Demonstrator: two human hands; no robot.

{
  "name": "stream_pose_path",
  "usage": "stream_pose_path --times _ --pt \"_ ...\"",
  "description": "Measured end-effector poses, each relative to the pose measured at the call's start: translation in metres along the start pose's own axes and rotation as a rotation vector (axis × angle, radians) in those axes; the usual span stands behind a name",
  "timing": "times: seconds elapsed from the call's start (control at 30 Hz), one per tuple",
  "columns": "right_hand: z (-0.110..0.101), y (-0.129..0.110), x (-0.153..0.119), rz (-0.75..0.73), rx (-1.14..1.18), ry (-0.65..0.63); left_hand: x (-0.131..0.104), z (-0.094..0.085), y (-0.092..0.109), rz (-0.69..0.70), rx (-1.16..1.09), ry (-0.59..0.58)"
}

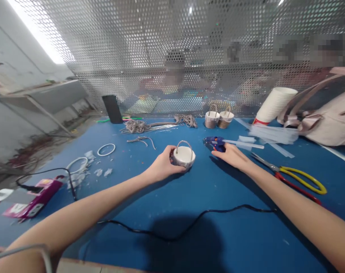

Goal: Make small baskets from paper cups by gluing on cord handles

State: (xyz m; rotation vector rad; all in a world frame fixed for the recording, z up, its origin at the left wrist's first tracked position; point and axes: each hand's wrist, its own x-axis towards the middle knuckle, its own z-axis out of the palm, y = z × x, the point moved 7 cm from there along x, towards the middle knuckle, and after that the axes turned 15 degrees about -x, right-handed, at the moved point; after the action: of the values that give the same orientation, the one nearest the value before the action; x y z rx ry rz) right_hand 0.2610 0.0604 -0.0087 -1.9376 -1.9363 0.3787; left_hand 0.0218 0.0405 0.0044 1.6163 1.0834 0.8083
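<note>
My left hand is closed around a small paper-cup basket, white inside, with a thin cord handle arching over its rim. The basket sits upright at the middle of the blue table. To the right, my right hand has its fingers wrapped at the handle of a blue glue gun, which lies low over the table with its nozzle toward the left. A long translucent glue stick sticks out of its back end. Part of the grip is hidden by my fingers.
Two finished-looking small baskets stand at the back. Grey cord bundles and a black phone lie left of them. Scissors, glue sticks and stacked paper cups are right. A black cable crosses in front; a purple power strip is left.
</note>
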Motion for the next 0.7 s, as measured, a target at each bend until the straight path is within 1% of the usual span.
stream_pose_path --times 0.13,0.27,0.33,0.43,0.5,0.57,0.63,0.7 --pt "0.008 0.002 0.008 -0.013 0.067 -0.047 -0.009 -0.001 -0.006 0.004 -0.028 0.094" --pt "0.012 0.003 0.013 -0.053 0.120 -0.059 -0.010 -0.006 -0.008 0.013 -0.055 0.174" --pt "0.012 0.003 0.014 -0.067 0.139 -0.042 -0.009 -0.008 -0.008 0.005 -0.068 0.173" --pt "0.008 0.000 0.014 -0.084 0.168 -0.007 -0.007 -0.009 -0.008 -0.001 -0.097 0.138" --pt "0.005 -0.006 0.011 -0.105 0.201 -0.018 -0.006 -0.012 -0.008 0.001 -0.109 0.120" --pt "0.001 -0.017 0.006 -0.140 0.239 -0.065 -0.005 -0.014 -0.009 -0.009 -0.109 0.102" --pt "-0.004 -0.031 0.000 -0.205 0.260 -0.117 -0.004 -0.017 -0.010 -0.030 -0.113 0.087" --pt "-0.011 -0.049 -0.008 -0.307 0.258 -0.136 -0.004 -0.019 -0.011 -0.041 -0.123 0.077"
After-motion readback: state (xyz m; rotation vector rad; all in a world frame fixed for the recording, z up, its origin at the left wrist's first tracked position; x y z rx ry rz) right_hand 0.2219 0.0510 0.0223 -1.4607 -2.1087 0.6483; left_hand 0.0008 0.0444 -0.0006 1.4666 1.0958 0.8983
